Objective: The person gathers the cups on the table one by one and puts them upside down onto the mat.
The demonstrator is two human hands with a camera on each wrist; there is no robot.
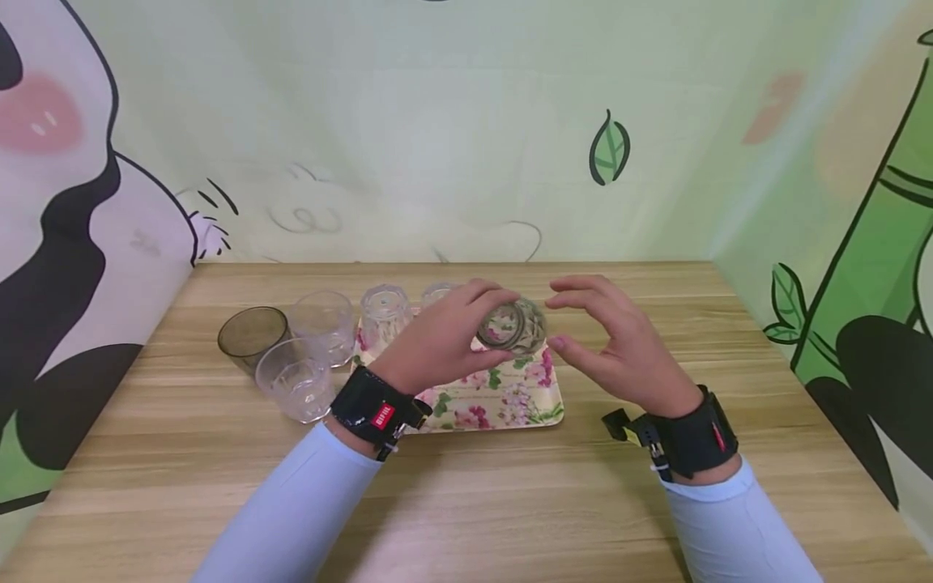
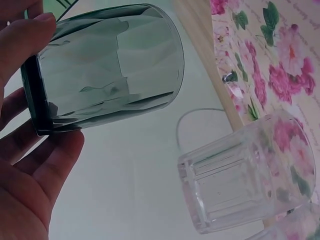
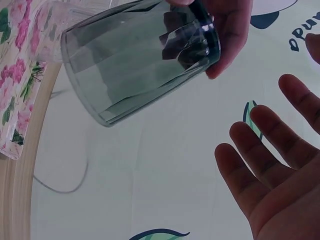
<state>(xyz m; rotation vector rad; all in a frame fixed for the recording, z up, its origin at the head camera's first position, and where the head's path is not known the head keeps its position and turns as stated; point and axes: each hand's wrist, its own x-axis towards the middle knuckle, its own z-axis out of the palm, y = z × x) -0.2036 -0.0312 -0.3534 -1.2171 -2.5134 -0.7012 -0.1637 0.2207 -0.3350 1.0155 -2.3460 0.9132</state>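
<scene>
My left hand (image 1: 448, 336) grips a smoky grey glass tumbler (image 1: 525, 328) by its thick base, fingers and thumb around it. In the left wrist view the tumbler (image 2: 110, 65) is turned bottom-up, its mouth toward the floral tray (image 1: 503, 423). My right hand (image 1: 619, 348) is beside the tumbler with fingers spread and nothing in them; in the right wrist view a gap separates its fingers (image 3: 240, 165) from the glass (image 3: 135, 65). Two colourless glasses stand upside down at the tray's back, one (image 1: 385, 312) at its left corner, another (image 1: 440, 291) partly hidden behind my left hand.
Left of the tray, a dark smoky glass (image 1: 253, 336) and two colourless glasses (image 1: 299, 385) stand mouth up, close together on the wooden table (image 1: 474, 502). Printed wall sheets (image 1: 437, 146) with panda and leaf drawings enclose the table's back and sides.
</scene>
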